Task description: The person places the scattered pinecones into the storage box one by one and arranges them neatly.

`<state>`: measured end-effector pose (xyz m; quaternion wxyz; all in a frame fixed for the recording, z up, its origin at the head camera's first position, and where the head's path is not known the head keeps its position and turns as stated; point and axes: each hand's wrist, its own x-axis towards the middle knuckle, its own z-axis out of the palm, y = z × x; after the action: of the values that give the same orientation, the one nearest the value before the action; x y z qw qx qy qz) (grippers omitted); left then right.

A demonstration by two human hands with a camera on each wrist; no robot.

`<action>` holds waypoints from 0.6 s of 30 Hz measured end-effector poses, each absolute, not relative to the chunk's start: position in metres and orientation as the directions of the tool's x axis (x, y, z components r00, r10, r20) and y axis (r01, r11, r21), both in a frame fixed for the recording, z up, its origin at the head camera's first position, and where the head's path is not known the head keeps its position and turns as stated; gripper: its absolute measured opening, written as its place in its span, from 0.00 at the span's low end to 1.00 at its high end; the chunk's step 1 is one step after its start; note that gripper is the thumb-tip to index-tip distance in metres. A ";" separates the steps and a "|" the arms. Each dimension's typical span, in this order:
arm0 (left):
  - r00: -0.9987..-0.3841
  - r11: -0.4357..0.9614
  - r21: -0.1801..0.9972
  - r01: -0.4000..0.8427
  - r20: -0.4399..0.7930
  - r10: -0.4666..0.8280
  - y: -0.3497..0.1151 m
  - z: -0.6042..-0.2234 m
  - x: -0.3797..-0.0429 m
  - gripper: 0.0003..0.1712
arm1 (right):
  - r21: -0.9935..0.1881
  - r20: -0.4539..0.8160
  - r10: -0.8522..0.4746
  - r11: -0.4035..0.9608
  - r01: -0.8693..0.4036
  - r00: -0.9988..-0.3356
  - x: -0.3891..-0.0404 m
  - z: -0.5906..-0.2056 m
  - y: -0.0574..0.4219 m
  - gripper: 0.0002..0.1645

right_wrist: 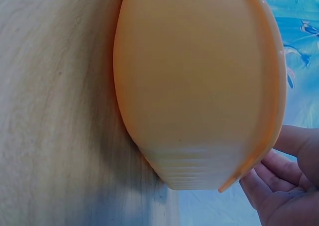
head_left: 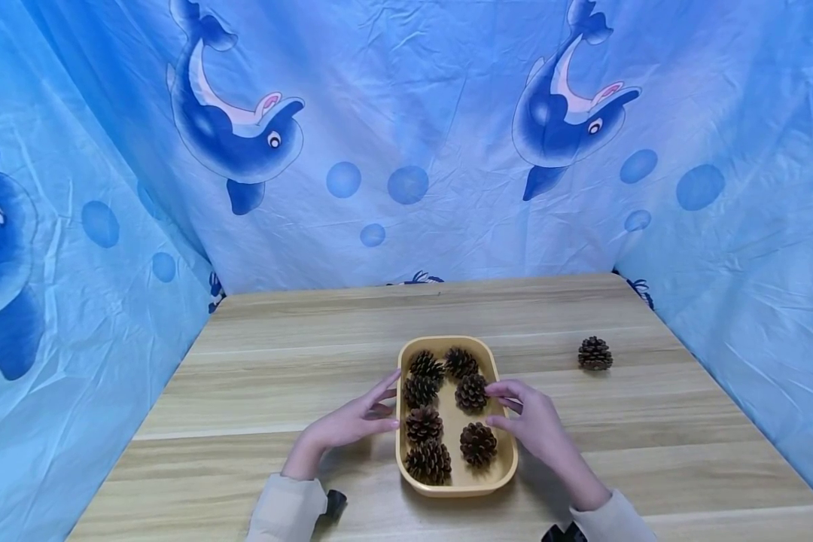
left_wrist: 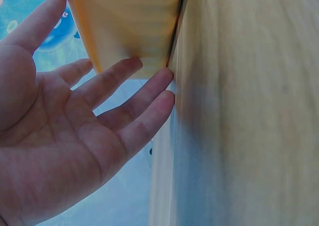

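A yellow plastic basin (head_left: 457, 491) holds several brown pine cones: a column along its left side, including a cone (head_left: 424, 425), and others along its right. My left hand (head_left: 352, 423), fingers spread and fairly straight, is against the basin's left side; in the left wrist view its fingertips (left_wrist: 132, 64) lie by the outer wall. Over the right rim reaches my right hand (head_left: 530, 420), fingers loosely bent, with the index fingertip at the edge of a pine cone (head_left: 472, 393). The thumb tip sits near another cone (head_left: 478, 444). In the right wrist view the basin's rim partly hides the fingers.
A single pine cone (head_left: 595, 354) lies on the wooden table (head_left: 244, 406) to the right of the basin. Blue curtains (head_left: 447, 241) with dolphin prints hang behind the table and along both sides.
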<state>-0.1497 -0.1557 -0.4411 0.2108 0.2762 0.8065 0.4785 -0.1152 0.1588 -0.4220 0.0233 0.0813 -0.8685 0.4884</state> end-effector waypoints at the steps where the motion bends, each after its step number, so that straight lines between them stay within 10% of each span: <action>1: -0.758 0.390 0.888 0.245 -0.075 0.648 -0.156 -0.441 -0.150 0.50 | -0.853 0.114 -0.121 0.497 -0.160 -0.986 -0.115 -0.422 0.159 0.28; 18: -0.759 0.393 0.886 0.246 -0.076 0.647 -0.156 -0.443 -0.151 0.50 | -0.886 0.121 -0.095 0.438 -0.151 -0.988 -0.125 -0.412 0.186 0.26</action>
<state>-0.1512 -0.1561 -0.4429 0.2100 0.2763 0.8077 0.4765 -0.1250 0.1862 -0.4125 0.0266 0.0723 -0.8476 0.5249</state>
